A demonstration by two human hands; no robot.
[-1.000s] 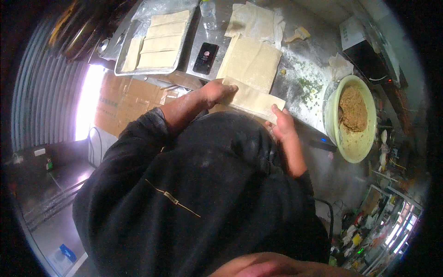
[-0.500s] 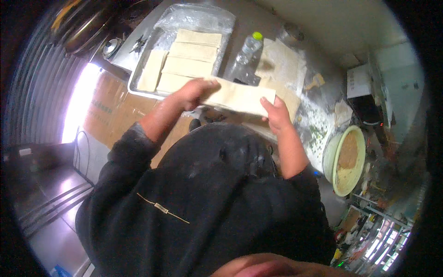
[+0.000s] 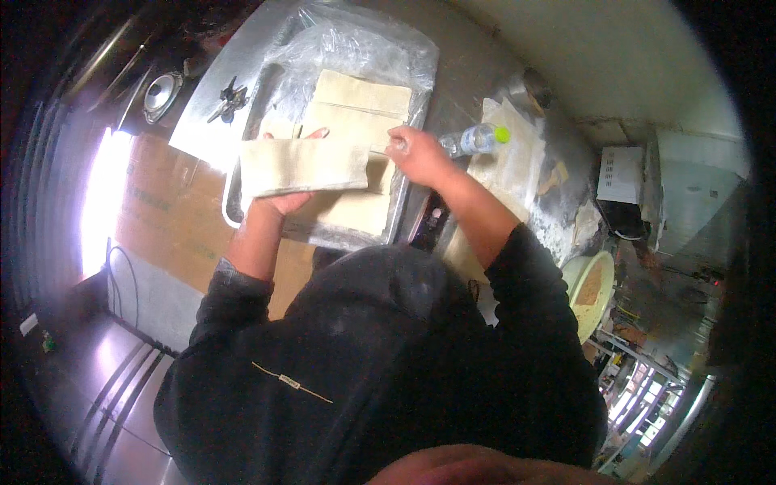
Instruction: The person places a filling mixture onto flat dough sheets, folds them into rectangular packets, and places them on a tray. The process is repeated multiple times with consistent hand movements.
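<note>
A pale folded sheet of dough (image 3: pixel 305 166) lies across my left hand (image 3: pixel 283 202), which supports it from below. Fingertips show past its far edge. Beyond the sheet's right end is my right hand (image 3: pixel 419 157), its fingers drawn together near the tray's right side. Whatever those fingertips hold, if anything, is too small to make out. Below both hands sits a metal tray (image 3: pixel 234 202) lined with clear plastic film (image 3: pixel 356 40). Several flat dough sheets (image 3: pixel 364 93) lie side by side in it, partly hidden by the sheet in my left hand.
Right of the tray, a clear bottle with a green cap (image 3: pixel 477 141) lies beside a floured pale sheet (image 3: pixel 505 162). A light green basin (image 3: pixel 600 283) holds a brownish mass. Farther left are a round metal lid (image 3: pixel 163 93) and a dark small object (image 3: pixel 229 100); cardboard (image 3: pixel 178 202) stands below.
My hands have moved left with the dough sheet, from the tray's near right corner to over the tray. My right hand has let go of the sheet's end. The view has shifted.
</note>
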